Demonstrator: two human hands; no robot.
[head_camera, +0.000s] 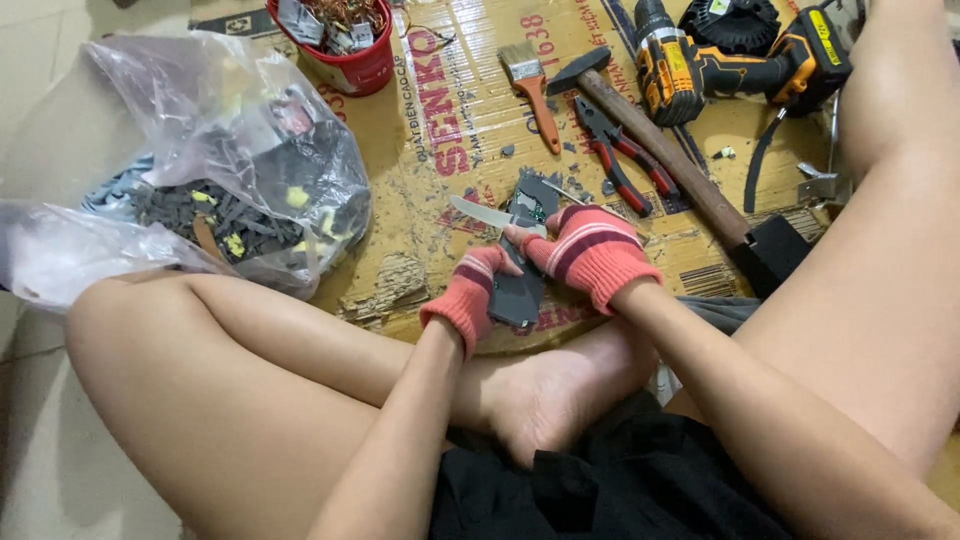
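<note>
Dark grey plastic casing (520, 285) is held between both hands, low over the near edge of the flattened cardboard sheet (440, 190) that covers the floor. The left hand (468, 295), in a red fingerless glove, is closed around the lower part of the casing. The right hand (592, 250), in a red glove with pale stripes, is closed on the upper part and also grips a knife (482, 213) — its blade points to the left, away from the hand. Small grey fragments lie on the cardboard just beyond the hands.

Further out, toward the far edge, red-handled pliers (620, 155) lie beside a hammer (650, 135) with a long wooden handle, and a small paintbrush (530, 85) with an orange handle is to the left of them. A yellow-and-black cordless drill (740, 65) rests at the far right corner. A red bucket (345, 50) with scrap stands at the far edge, and a clear plastic bag (230, 170) of dark pieces sits off the left edge.
</note>
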